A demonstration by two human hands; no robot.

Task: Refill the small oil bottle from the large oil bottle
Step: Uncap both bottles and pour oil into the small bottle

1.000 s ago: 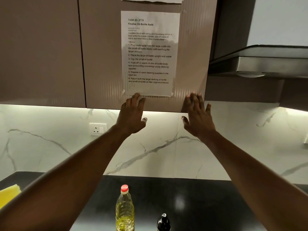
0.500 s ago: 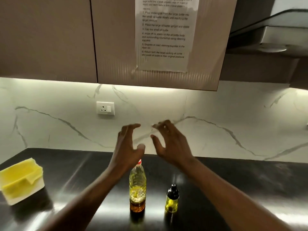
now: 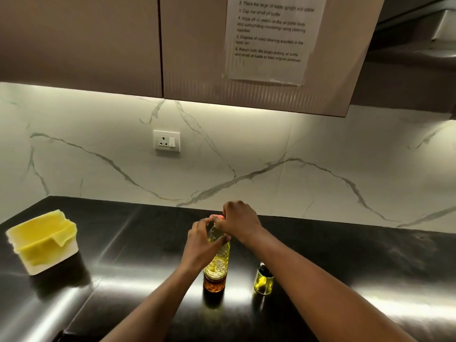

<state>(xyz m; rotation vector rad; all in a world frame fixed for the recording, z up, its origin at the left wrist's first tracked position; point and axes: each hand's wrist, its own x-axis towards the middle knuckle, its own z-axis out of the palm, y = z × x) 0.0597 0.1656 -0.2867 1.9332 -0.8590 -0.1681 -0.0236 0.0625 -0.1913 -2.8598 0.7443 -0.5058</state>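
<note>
Large oil bottle (image 3: 217, 261): upright near the middle of the tabletop (image 3: 345, 262), red cap (image 3: 220, 216) on. My left hand (image 3: 200, 245) wraps the upper body just below the neck. My right hand (image 3: 240, 222) comes from above, fingers curled round the cap.

Small oil bottle (image 3: 263, 282): just beside it on the right, not touching, black top on, some oil inside.

Step in hand, by my judgement: uncapping. I should hold the body firmly without squeezing, since soft plastic may push oil out once the seal breaks, and turn only the cap with the base flat. The small bottle also needs opening before any pour.

White tub (image 3: 49, 261) with yellow cloth: well apart on the left, useful for drips.
</note>
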